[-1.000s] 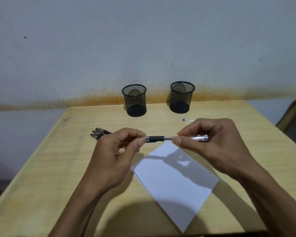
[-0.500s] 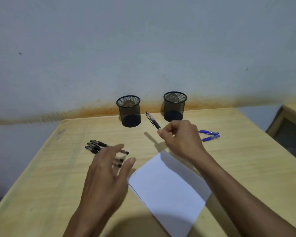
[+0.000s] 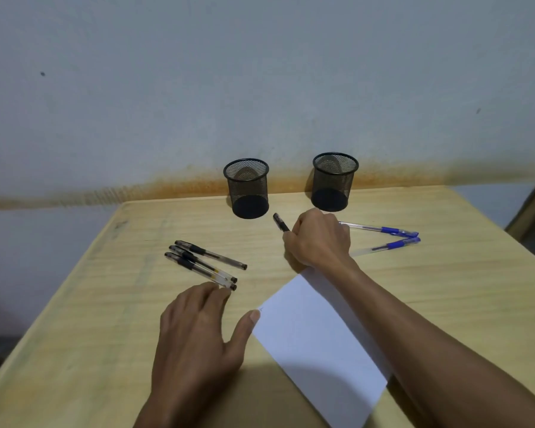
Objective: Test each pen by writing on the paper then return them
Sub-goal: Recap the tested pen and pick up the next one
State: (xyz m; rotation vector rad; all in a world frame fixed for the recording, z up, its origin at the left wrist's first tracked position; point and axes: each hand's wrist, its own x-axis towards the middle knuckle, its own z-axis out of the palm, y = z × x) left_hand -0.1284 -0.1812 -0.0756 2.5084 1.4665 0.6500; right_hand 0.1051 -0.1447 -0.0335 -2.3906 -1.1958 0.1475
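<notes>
Flanking R hand (image 3: 320, 239) w/ pen (image 3: 281, 222): spare pens (image 3: 204, 264)

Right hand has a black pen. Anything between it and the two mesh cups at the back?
Nothing visible. The right hand grips the black pen just in front of the gap between the left mesh cup and the right mesh cup; only bare table lies between. Both cups look empty.
</notes>
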